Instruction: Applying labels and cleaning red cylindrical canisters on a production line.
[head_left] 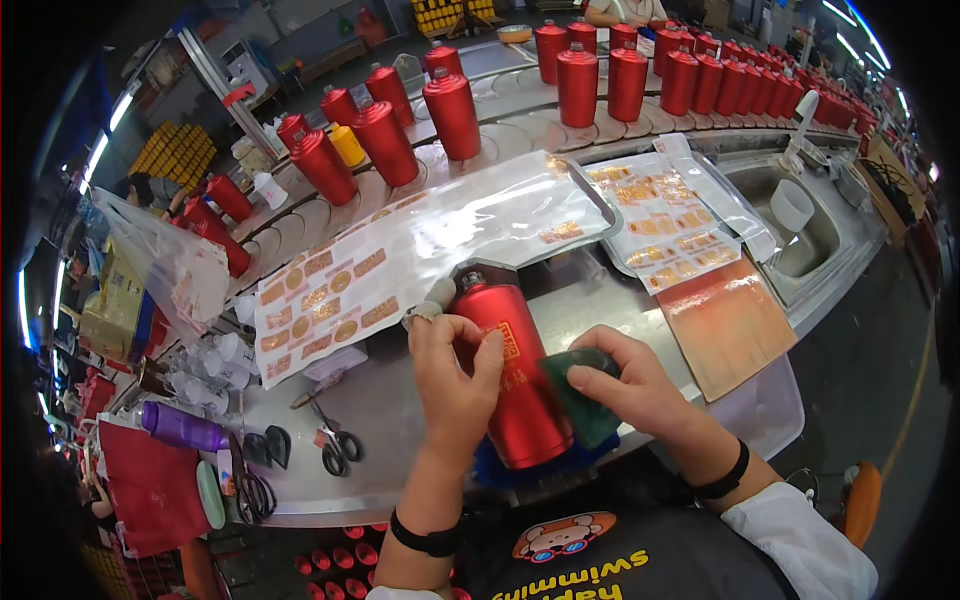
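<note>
A red metallic bottle (515, 385) with gold markings lies tilted in front of me, its bare neck pointing away. My left hand (455, 365) is at its left side near the shoulder, thumb and forefinger curled together. Whatever is between those fingertips is too small to make out. Greyish wrinkled material (432, 302) shows at its other fingers. My right hand (630, 385) grips a dark green flat scraper (590, 408), which rests against the bottle's right side. Under the bottle's base is a dark blue cloth or pad (490, 468).
Beyond the bottle lie sheets of gold labels (325, 300) and a second label stack (660, 215). Red bottles (578, 85) line the conveyor. Scissors (340, 452) and a purple bottle (185, 425) lie left; a reddish board (730, 325) and a sink (810, 240) are right.
</note>
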